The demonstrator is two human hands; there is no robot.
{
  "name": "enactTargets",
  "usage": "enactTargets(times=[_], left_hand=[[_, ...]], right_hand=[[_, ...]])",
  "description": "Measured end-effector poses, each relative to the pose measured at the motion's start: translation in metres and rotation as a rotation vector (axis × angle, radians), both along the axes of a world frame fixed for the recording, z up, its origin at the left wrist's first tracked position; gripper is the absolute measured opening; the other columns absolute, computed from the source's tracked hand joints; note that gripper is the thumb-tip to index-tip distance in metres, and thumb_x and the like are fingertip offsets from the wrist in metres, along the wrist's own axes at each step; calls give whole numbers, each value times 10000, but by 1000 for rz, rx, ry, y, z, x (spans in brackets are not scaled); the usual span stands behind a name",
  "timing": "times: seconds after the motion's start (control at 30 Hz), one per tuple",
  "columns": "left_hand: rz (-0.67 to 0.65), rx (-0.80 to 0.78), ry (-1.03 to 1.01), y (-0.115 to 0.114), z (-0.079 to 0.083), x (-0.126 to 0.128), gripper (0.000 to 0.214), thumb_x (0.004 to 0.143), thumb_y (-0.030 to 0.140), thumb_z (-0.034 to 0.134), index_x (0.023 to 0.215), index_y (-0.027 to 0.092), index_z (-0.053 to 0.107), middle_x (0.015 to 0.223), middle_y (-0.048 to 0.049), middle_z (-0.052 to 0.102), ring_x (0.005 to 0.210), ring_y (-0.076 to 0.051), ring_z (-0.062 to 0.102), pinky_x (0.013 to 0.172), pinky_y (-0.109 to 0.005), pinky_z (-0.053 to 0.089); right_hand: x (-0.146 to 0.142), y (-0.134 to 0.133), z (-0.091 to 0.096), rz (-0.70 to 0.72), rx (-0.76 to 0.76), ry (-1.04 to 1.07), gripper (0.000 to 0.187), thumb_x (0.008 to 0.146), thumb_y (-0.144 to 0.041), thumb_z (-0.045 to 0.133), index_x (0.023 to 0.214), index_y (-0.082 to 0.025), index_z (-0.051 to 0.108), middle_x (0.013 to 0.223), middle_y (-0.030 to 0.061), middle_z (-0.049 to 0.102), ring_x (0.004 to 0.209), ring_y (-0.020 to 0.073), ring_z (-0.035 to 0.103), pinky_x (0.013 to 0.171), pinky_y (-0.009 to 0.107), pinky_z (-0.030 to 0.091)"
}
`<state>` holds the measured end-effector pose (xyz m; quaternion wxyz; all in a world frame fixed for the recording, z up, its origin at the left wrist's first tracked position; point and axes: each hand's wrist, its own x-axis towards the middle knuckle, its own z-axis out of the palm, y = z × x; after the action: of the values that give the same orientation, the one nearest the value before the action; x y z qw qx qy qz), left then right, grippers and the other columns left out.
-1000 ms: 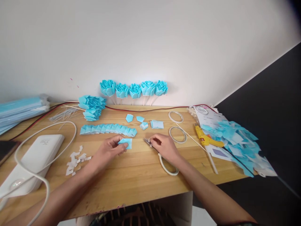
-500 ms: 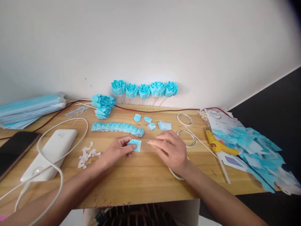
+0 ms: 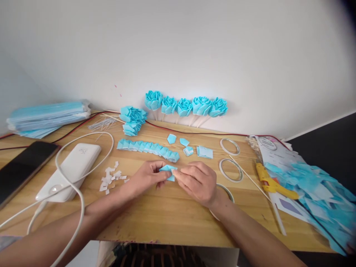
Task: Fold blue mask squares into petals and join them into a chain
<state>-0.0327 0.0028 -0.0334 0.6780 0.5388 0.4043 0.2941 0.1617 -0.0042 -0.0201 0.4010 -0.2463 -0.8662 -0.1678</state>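
Small blue paper piece [image 3: 169, 171] pinched between both hands, just above the wooden table [image 3: 167, 215].

The left hand [image 3: 144, 178] is closed on the piece's left edge, thumb and fingertips drawn tight together, and the right hand [image 3: 197, 181] is closed on its right edge in the same narrow pinch (nothing else is seen in either hand). Gripped from two sides, the piece is probably steadied. It is held near the table's front middle, just before the row of folded petals [image 3: 147, 148], which is laid within easy reach. Tape rings [image 3: 230, 170] and a yellow glue gun [image 3: 271, 183] are kept to the right, white scraps [image 3: 112, 177] to the left.
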Motion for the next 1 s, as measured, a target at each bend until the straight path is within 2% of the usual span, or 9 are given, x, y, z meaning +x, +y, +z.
enactTargets(times=[0.27, 0.73, 1.0], left_hand=[[18, 9, -23, 1, -1, 1, 240, 748, 368, 637, 693, 151, 550, 524, 47, 517, 468, -74, 457, 474, -195, 362], [17, 33, -38, 2, -5, -2, 244, 777, 380, 643, 704, 157, 575, 557, 41, 544, 518, -86, 480, 521, -204, 372], [46, -37, -120, 1, 0, -2, 223, 785, 356, 619, 726, 141, 625, 639, -5, 621, 539, -98, 523, 540, -222, 401]], right_hand=[[0, 1, -5, -3, -10, -2, 171, 800, -98, 682, 941, -189, 649, 729, 13, 701, 693, 145, 587, 618, 260, 530], [-1, 3, -4, 72, -280, 38, 193, 819, -67, 610, 967, -182, 660, 789, 39, 686, 704, 151, 571, 629, 295, 498], [2, 3, -2, 90, -347, 21, 283, 815, -56, 565, 1043, -192, 663, 845, 53, 696, 747, 168, 588, 655, 311, 512]])
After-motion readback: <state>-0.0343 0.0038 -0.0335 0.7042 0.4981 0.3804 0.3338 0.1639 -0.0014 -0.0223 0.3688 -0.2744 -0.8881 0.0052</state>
